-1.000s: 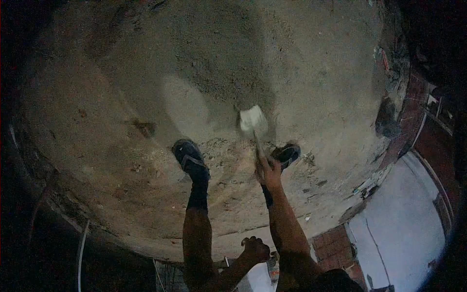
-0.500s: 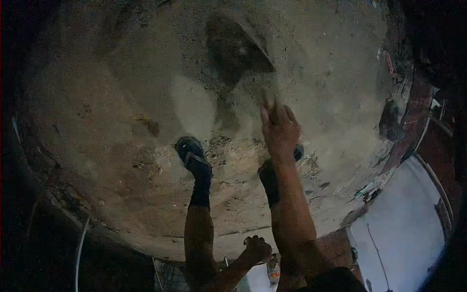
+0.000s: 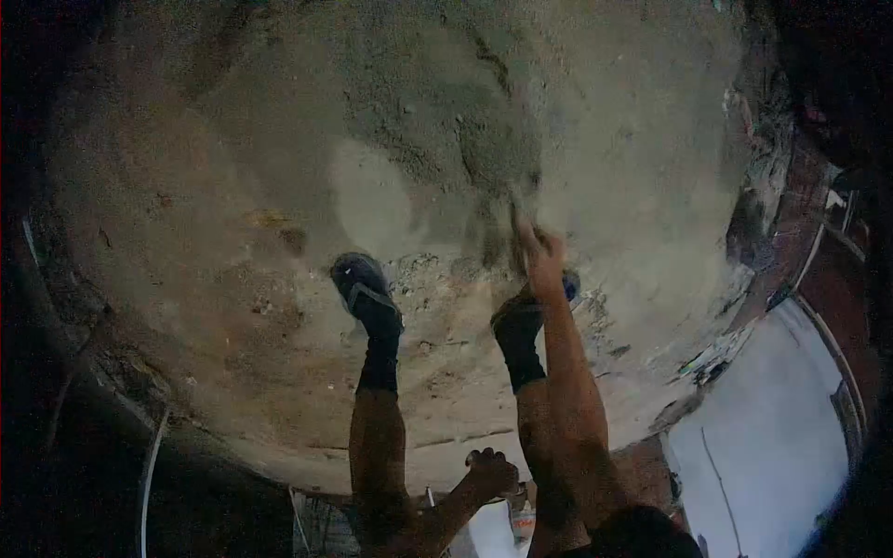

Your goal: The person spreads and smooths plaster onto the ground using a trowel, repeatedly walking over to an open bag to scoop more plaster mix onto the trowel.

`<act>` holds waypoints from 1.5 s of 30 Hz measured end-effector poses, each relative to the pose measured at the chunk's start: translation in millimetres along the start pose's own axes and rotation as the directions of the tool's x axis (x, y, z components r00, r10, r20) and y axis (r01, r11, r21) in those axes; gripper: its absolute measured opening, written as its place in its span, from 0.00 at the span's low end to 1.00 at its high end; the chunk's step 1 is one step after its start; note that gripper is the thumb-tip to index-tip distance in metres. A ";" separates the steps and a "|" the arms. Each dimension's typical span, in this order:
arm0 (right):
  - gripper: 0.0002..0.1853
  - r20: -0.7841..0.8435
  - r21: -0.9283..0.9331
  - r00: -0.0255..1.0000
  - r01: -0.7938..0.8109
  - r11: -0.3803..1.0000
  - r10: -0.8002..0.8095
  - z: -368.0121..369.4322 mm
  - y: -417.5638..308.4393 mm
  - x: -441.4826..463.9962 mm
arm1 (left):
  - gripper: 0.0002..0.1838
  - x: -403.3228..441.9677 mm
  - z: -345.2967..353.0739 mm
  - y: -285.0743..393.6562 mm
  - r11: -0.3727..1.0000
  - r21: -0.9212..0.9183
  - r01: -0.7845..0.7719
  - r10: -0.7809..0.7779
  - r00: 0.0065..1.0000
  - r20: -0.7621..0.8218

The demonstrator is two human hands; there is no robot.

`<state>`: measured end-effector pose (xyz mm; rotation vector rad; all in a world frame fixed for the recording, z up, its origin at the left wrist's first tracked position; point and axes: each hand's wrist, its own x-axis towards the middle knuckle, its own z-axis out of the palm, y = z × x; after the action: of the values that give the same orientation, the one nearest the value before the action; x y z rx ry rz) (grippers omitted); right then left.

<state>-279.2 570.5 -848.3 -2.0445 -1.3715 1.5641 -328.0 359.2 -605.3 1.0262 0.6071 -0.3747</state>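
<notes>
My right hand [image 3: 542,256] is closed around the handle of a trowel [image 3: 515,216] above the floor, just beyond my right foot. Motion smears the blade, which is hard to tell from the dark, rough patch of wet mortar [image 3: 409,126] ahead of it. My left hand [image 3: 491,471] is curled closed near my knees at the bottom of the view; whether anything is inside its fingers is hidden.
My sandalled left foot [image 3: 361,279] and right foot [image 3: 518,321] stand on the grey, crumb-strewn floor [image 3: 186,232]. A pale smooth patch [image 3: 370,195] lies ahead of the left foot. A white surface [image 3: 763,428] is at lower right, beyond the floor's broken edge.
My right hand has drawn back toward my right foot with the trowel. The dark blade, plain before, is now blurred and rough mortar shows there. My left hand has stayed put.
</notes>
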 end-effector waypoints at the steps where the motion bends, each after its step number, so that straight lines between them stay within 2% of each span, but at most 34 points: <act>1: 0.17 0.143 0.048 0.989 -0.040 0.998 0.033 12.9 -34.2 25.4 | 0.18 8.6 9.2 -0.5 1.000 -0.001 0.005 -0.005 1.000 0.006; 2: 0.16 0.282 0.083 0.957 -0.093 0.992 0.066 25.8 -68.8 50.8 | 0.19 18.0 17.8 0.2 0.999 0.014 0.030 -0.030 0.999 -0.012; 3: 0.15 0.284 0.163 0.959 -0.042 0.986 -0.006 34.6 -88.2 56.4 | 0.19 23.4 22.8 0.1 0.998 0.028 0.056 -0.055 0.998 -0.030; 4: 0.15 0.284 0.167 0.959 -0.048 0.985 -0.002 36.0 -92.0 55.1 | 0.19 22.0 21.1 -1.5 0.998 0.028 0.061 -0.060 0.998 -0.024; 5: 0.15 0.134 -0.013 0.958 0.259 0.966 -0.255 37.4 -95.2 53.5 | 0.19 19.1 18.4 -4.2 1.000 0.011 0.019 -0.019 0.999 -0.047; 6: 0.14 0.035 -0.230 0.858 0.506 0.831 -0.513 38.5 -99.2 51.6 | 0.19 16.1 15.2 -6.3 1.000 -0.004 -0.022 0.022 0.997 -0.070; 7: 0.14 0.035 -0.233 0.856 0.509 0.829 -0.516 33.2 -101.9 48.8 | 0.19 18.8 11.3 -7.4 1.000 -0.003 -0.026 0.025 0.997 -0.073; 9: 0.14 0.004 -0.558 0.731 0.568 0.605 -0.683 12.8 -104.1 30.1 | 0.27 20.4 4.7 -8.6 0.999 -0.024 -0.021 0.022 0.999 0.039; 10: 0.15 0.030 -0.637 0.761 0.514 0.574 -0.648 0.7 -104.4 19.3 | 0.27 17.9 3.2 -7.3 0.999 -0.023 -0.025 0.026 0.999 0.036; 11: 0.17 0.051 -0.711 0.792 0.457 0.535 -0.609 -12.8 -104.8 7.0 | 0.20 13.9 1.8 -5.0 1.000 0.023 -0.016 0.017 0.999 -0.047; 12: 0.17 0.042 -0.658 0.817 0.456 0.599 -0.576 -26.0 -114.1 -6.2 | 0.13 9.6 -0.3 -2.8 0.998 0.069 -0.003 0.012 0.991 -0.131; 13: 0.16 0.016 -0.590 0.853 0.429 0.684 -0.522 -41.1 -116.7 -18.8 | 0.13 5.3 -4.8 -1.7 0.998 0.070 -0.006 0.015 0.991 -0.134; 15: 0.15 -0.048 -0.423 0.923 0.327 0.845 -0.381 -74.1 -110.3 -40.9 | 0.27 -2.0 -14.7 -0.2 0.999 0.051 0.017 -0.017 1.000 -0.004; 16: 0.16 -0.090 -0.372 0.984 0.109 0.922 -0.153 -94.9 -96.2 -49.7 | 0.27 -3.7 -16.3 1.7 0.999 0.052 0.013 -0.013 1.000 -0.007; 17: 0.17 -0.119 -0.312 0.989 -0.119 0.943 0.085 -114.2 -80.2 -51.9 | 0.27 -4.5 -16.8 4.0 0.999 0.040 0.008 -0.007 1.000 -0.019; 18: 0.17 -0.121 -0.314 0.989 -0.116 0.942 0.081 -131.3 -65.9 -45.9 | 0.26 -4.2 -16.5 6.8 1.000 0.027 0.003 -0.002 1.000 -0.030; 20: 0.19 0.021 -0.252 0.973 -0.218 0.943 0.231 -149.3 -41.2 -39.0 | 0.26 -5.8 -13.9 9.5 1.000 0.005 0.004 -0.003 0.999 -0.043; 22: 0.19 0.077 -0.068 0.983 -0.162 0.984 0.167 -146.1 -23.8 -15.0 | 0.25 -6.5 -14.5 13.2 1.000 -0.004 0.007 -0.007 0.999 -0.047; 24: 0.17 0.121 -0.041 0.985 0.128 0.991 -0.122 -115.4 -22.4 37.7 | 0.26 -10.0 -16.6 18.8 0.999 0.018 -0.028 0.030 0.995 -0.097; 25: 0.16 0.241 -0.089 0.970 0.000 0.996 0.021 -91.1 -76.0 59.9 | 0.26 -6.1 -15.0 19.7 0.999 0.020 -0.026 0.027 0.995 -0.095; 26: 0.16 0.346 -0.130 0.938 0.067 0.989 -0.018 -70.9 -81.6 94.4 | 0.20 -0.9 -12.2 20.1 0.997 0.072 -0.014 0.025 0.989 -0.146; 27: 0.17 0.336 -0.219 0.941 0.028 0.975 0.048 -45.1 -120.4 105.1 | 0.15 2.5 -10.5 20.6 0.992 0.123 0.000 0.025 0.980 -0.198; 30: 0.18 0.284 -0.208 0.959 0.059 0.976 0.003 -13.7 -146.3 106.8 | 0.18 0.1 -16.3 22.6 0.998 0.064 0.001 0.008 0.990 -0.140; 31: 0.17 0.269 -0.262 0.918 0.362 0.895 -0.292 -14.0 -138.9 103.4 | 0.18 2.9 -19.8 21.6 0.998 0.065 -0.002 0.011 0.989 -0.144; 32: 0.16 0.271 -0.316 0.784 0.620 0.718 -0.558 -14.7 -137.3 97.0 | 0.23 5.4 -23.7 19.3 1.000 0.013 0.010 -0.010 0.999 -0.053; 33: 0.16 0.272 -0.318 0.782 0.624 0.714 -0.561 -18.1 -135.0 86.1 | 0.30 6.5 -28.1 17.3 0.999 -0.037 0.027 -0.025 0.999 0.040; 35: 0.17 0.230 -0.724 0.676 0.599 0.341 -0.700 -26.5 -134.3 48.3 | 0.33 6.5 -37.9 16.4 0.998 -0.027 0.049 -0.043 0.984 0.174; 37: 0.18 0.183 -0.749 0.698 0.556 0.362 -0.692 -50.4 -129.6 22.9 | 0.28 7.9 -28.8 13.7 0.999 -0.030 0.041 -0.038 0.993 0.114; 39: 0.17 0.157 -0.650 0.725 0.587 0.483 -0.671 -88.2 -113.1 26.2 | 0.20 11.7 -13.4 9.8 0.999 -0.037 0.031 -0.031 1.000 0.002; 40: 0.16 0.072 -0.583 0.872 0.430 0.689 -0.484 -108.5 -123.0 22.7 | 0.16 12.6 -11.7 8.8 0.999 -0.041 0.026 -0.028 0.998 -0.055; 41: 0.15 0.011 -0.491 0.966 0.229 0.841 -0.257 -129.1 -133.0 22.7 | 0.16 12.4 -15.2 9.1 0.999 -0.040 0.023 -0.025 0.998 -0.059; 42: 0.15 -0.061 -0.322 0.988 0.112 0.940 -0.138 -149.8 -125.4 37.2 | 0.16 11.9 -21.4 10.6 0.999 -0.044 0.026 -0.027 0.999 -0.038; 44: 0.15 0.074 -0.505 0.996 0.079 0.859 -0.049 -196.4 -126.6 73.7 | 0.17 2.9 -32.5 13.5 0.997 -0.053 0.049 -0.048 0.999 0.021; 45: 0.14 0.479 -0.649 0.640 0.719 0.248 -0.600 -227.9 -92.0 118.2 | 0.18 -0.6 -37.2 15.6 0.996 -0.057 0.061 -0.058 0.997 0.050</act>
<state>-135.6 789.0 -770.7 -1.1781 -2.9028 0.6711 -330.6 399.4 -608.4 0.9417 0.6030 -0.4306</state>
